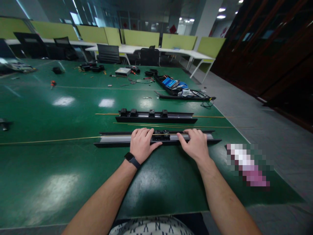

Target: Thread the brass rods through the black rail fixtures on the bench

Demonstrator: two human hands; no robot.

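A long black channel (117,144) with a pale inner strip lies crosswise on the green table before me. My left hand (141,143), a dark watch on its wrist, closes over the channel left of its middle, the thumb along the front wall. My right hand (195,143) grips it further right, with curled fingers at the far wall and the thumb near the rod. Between my hands sit small black blocks (166,134) inside the channel. A thin brass-coloured rod (66,140) runs from the far left into the channel, passing at my left hand; parts are hidden by my fingers.
Behind lies a second black channel (156,120) with several black blocks and a rod through it. Loose rods (176,126) lie between the channels. Further back are a black tray (168,85) with blue packets, a white box (123,71) and scattered parts. A blurred patch (246,163) lies right.
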